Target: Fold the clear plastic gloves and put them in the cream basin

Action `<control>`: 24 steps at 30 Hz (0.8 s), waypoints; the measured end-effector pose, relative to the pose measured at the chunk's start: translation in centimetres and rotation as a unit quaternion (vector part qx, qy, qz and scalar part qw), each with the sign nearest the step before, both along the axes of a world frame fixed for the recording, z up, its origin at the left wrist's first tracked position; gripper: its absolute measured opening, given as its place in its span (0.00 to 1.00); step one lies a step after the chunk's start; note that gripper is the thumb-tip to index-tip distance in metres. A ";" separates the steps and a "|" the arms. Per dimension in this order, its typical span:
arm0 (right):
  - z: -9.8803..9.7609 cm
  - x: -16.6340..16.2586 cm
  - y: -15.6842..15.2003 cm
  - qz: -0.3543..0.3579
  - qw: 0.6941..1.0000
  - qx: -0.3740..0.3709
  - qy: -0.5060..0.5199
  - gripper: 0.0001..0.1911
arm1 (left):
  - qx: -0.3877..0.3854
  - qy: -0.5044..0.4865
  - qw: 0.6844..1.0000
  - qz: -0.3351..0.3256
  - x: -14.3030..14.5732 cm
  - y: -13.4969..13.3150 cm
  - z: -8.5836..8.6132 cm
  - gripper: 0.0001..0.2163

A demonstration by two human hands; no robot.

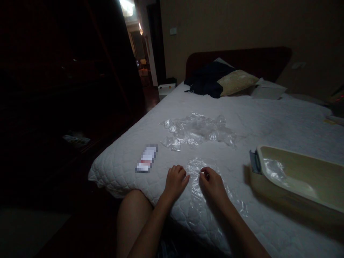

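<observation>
No legible text, label, brand, number or sign found. Phone-shaped item [146, 158] on the bed: face pixelated; a pale panel crossed by a red band [146, 162] is distinguishable, its content unreadable. Pale patterned item [77, 139] in the dark area at left: markings too dim and blurred to read. White box [167, 87] beyond the bed: small coloured spots on top, too small to identify. Far right edge: red marks [340, 97], indistinct; whether characters, cannot be determined.

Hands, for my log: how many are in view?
2: the left hand at the left edge of the nearer clear plastic, the right hand over it.
</observation>
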State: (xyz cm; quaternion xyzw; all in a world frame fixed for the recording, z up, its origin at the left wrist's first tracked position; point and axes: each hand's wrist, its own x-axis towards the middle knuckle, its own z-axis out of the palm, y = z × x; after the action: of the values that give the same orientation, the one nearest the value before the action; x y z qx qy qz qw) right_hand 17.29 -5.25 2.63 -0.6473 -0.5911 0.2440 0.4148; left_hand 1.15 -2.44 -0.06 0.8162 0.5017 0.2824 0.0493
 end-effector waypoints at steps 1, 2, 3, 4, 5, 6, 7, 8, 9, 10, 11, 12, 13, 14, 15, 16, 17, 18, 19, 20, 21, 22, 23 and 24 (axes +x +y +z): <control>0.1 -0.3 0.1 0.008 0.999 -0.013 0.046 0.11 | 0.005 0.004 1.000 -0.005 0.0 0.0 0.0 0.05; 0.1 -0.7 0.3 0.022 0.993 -0.038 0.105 0.11 | 0.009 0.006 1.000 -0.009 0.0 0.0 0.0 0.05; 0.0 -1.1 0.4 0.037 0.981 -0.069 0.175 0.12 | 0.012 0.008 1.000 -0.011 0.0 -0.1 0.0 0.05; -0.2 -1.4 0.7 0.048 0.962 -0.101 0.249 0.13 | 0.013 0.010 1.000 -0.013 0.0 -0.1 0.0 0.05; -0.5 -1.7 0.9 0.050 0.938 -0.127 0.319 0.13 | 0.014 0.012 1.000 -0.016 0.0 -0.1 0.0 0.05; -0.7 -1.8 1.1 0.046 0.912 -0.148 0.379 0.14 | 0.014 0.016 1.000 -0.019 0.0 -0.2 0.0 0.05; -1.0 -1.8 1.2 0.037 0.889 -0.163 0.427 0.14 | 0.014 0.021 0.999 -0.022 -0.1 -0.3 0.0 0.06; -1.2 -1.6 1.4 0.025 0.868 -0.174 0.465 0.14 | 0.015 0.028 0.999 -0.025 -0.1 -0.3 0.1 0.06; -1.4 -1.2 1.4 0.014 0.849 -0.183 0.496 0.13 | 0.015 0.035 0.999 -0.025 -0.1 -0.4 0.1 0.06; -1.5 -0.7 1.5 0.009 0.832 -0.194 0.520 0.12 | 0.015 0.042 0.999 -0.025 -0.1 -0.4 0.2 0.06; -1.7 -0.1 1.5 0.009 0.818 -0.204 0.538 0.11 | 0.014 0.047 0.999 -0.024 -0.1 -0.5 0.3 0.06; -1.8 0.5 1.5 0.013 0.807 -0.210 0.551 0.09 | 0.012 0.050 0.998 -0.022 -0.1 -0.5 0.3 0.06; -1.9 1.1 1.5 0.020 0.801 -0.213 0.559 0.08 | 0.010 0.051 0.998 -0.020 0.0 -0.6 0.4 0.05; -2.1 1.7 1.5 0.027 0.799 -0.213 0.562 0.07 | 0.008 0.050 0.999 -0.019 0.0 -0.6 0.4 0.05; -2.2 2.2 1.5 0.035 0.801 -0.207 0.561 0.07 | 0.006 0.048 0.999 -0.019 0.0 -0.6 0.4 0.05; -2.4 2.7 1.4 0.042 0.806 -0.195 0.558 0.08 | 0.004 0.045 0.999 -0.019 0.0 -0.6 0.5 0.05; -2.4 3.1 1.4 0.048 0.812 -0.180 0.554 0.10 | 0.002 0.043 0.999 -0.018 0.0 -0.6 0.5 0.05; -2.3 3.5 1.3 0.049 0.816 -0.169 0.551 0.11 | 0.001 0.042 0.999 -0.017 0.0 -0.6 0.5 0.05; -2.2 3.9 1.2 0.044 0.818 -0.164 0.550 0.11 | 0.000 0.041 0.999 -0.016 0.0 -0.7 0.5 0.05; -1.9 4.4 1.1 0.033 0.817 -0.166 0.551 0.10 | -0.001 0.040 0.999 -0.016 -0.1 -0.7 0.5 0.05; -1.5 4.9 0.9 0.017 0.817 -0.172 0.550 0.08 | -0.002 0.039 0.999 -0.016 -0.1 -0.7 0.5 0.05; -1.2 5.6 0.7 -0.004 0.819 -0.177 0.546 0.07 | -0.002 0.037 0.999 -0.018 -0.1 -0.7 0.5 0.05; -0.9 6.4 0.4 -0.021 0.824 -0.178 0.537 0.07 | -0.002 0.034 0.999 -0.021 -0.1 -0.7 0.5 0.05; -0.6 7.3 0.0 -0.034 0.836 -0.170 0.520 0.07 | -0.001 0.030 0.999 -0.023 -0.2 -0.7 0.5 0.06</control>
State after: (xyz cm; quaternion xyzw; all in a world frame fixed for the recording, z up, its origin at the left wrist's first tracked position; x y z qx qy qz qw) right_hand 24.55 -5.26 1.99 -0.5050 -0.2148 0.6269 0.5530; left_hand 0.98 -3.19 0.39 0.8357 0.4840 0.2563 0.0417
